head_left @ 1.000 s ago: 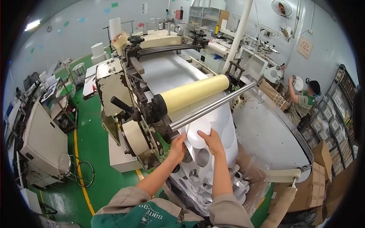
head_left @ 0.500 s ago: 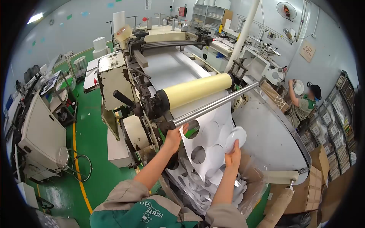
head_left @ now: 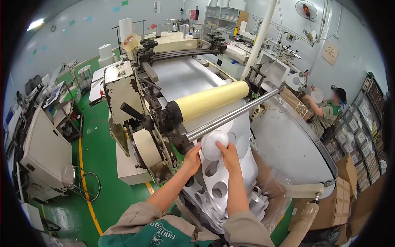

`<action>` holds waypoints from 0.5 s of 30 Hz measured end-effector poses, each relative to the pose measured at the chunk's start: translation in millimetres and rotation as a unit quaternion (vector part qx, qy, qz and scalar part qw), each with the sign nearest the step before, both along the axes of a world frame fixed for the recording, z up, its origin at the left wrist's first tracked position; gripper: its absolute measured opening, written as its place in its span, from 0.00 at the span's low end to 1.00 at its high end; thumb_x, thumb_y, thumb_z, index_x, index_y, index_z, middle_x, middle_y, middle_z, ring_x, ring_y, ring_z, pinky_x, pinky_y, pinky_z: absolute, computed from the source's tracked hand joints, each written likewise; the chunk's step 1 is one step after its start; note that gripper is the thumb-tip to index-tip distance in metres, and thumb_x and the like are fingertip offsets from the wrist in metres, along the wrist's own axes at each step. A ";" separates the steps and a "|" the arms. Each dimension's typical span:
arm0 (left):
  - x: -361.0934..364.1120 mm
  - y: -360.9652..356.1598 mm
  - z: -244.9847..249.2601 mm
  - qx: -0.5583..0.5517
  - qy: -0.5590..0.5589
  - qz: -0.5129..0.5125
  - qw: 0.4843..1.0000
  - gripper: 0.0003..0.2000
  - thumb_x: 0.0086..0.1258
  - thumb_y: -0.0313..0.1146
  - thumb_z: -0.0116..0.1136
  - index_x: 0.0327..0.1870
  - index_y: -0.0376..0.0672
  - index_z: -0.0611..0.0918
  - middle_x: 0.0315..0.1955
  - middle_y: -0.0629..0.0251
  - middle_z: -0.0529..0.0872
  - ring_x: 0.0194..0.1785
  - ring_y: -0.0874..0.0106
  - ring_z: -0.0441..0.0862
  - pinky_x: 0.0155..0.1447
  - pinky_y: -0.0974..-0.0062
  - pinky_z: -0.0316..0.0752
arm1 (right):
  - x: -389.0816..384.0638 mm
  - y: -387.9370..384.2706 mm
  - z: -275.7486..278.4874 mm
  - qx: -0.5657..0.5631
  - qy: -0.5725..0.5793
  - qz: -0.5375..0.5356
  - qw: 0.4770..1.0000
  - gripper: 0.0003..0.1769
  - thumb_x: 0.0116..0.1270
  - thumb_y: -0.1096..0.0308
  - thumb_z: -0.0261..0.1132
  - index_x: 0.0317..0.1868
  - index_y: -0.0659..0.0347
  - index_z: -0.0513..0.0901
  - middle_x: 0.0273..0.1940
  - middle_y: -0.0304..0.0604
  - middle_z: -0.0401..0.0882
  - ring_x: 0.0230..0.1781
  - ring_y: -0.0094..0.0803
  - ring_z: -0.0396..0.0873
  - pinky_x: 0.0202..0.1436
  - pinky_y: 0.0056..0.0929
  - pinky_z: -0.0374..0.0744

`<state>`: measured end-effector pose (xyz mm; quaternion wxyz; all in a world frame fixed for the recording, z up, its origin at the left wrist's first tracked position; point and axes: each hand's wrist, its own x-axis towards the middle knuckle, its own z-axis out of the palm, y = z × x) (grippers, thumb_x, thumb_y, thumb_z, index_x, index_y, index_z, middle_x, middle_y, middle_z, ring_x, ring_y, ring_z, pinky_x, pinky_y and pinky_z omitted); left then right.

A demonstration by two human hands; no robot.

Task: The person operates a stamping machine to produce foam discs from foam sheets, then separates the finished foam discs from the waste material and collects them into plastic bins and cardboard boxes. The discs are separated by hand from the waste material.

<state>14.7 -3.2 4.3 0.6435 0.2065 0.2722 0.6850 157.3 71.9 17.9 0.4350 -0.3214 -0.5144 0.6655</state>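
A small stack of round white discs [head_left: 212,149] sits between my two hands, just below the steel bar [head_left: 234,116] of the machine. My left hand [head_left: 192,159] grips its left edge. On the right side, my right hand [head_left: 229,155] closes on it, thumb over the top face. Behind and under the discs hangs a white sheet [head_left: 242,158] with round holes cut through it, coming down from below the yellow roller [head_left: 212,101]. Crumpled punched sheet lies heaped beneath, partly hidden by my forearms.
A black lever handle [head_left: 132,111] juts out left of the roller. To the right is a broad grey metal panel [head_left: 284,144], with cardboard boxes [head_left: 325,206] below it. A co-worker [head_left: 331,107] holds a white disc near the far-right shelves. A stool [head_left: 88,181] stands at left.
My right hand has moved left with the white discs, toward my left hand. My left hand has let go of the sheet's edge and now holds the stack too.
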 end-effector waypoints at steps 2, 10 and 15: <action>5.4 -7.8 10.4 -0.034 0.029 -0.010 0.999 0.21 0.69 0.42 0.46 0.54 0.33 0.70 0.51 0.60 0.77 0.57 0.71 0.72 0.61 0.71 0.62 | 14.3 -7.2 -16.7 -0.125 0.243 -0.063 0.960 0.23 0.63 0.66 0.61 0.55 0.67 0.69 0.50 0.45 0.73 0.49 0.35 0.73 0.54 0.33 0.72; 23.2 -12.8 -4.4 -0.079 0.100 0.043 0.991 0.29 0.66 0.50 0.46 0.60 0.36 0.66 0.57 0.61 0.70 0.60 0.70 0.66 0.63 0.72 0.56 | 85.2 -42.3 -27.6 -0.018 0.226 -0.297 0.927 0.23 0.63 0.72 0.59 0.58 0.65 0.65 0.52 0.46 0.70 0.52 0.38 0.72 0.55 0.35 0.73; 62.2 -39.3 3.0 -0.070 -0.022 -0.028 0.997 0.29 0.66 0.56 0.45 0.59 0.43 0.67 0.56 0.65 0.71 0.60 0.71 0.64 0.65 0.72 0.52 | 23.2 -83.9 -10.4 0.103 -0.090 -0.192 0.972 0.26 0.59 0.72 0.63 0.56 0.68 0.66 0.50 0.48 0.72 0.51 0.33 0.71 0.55 0.28 0.69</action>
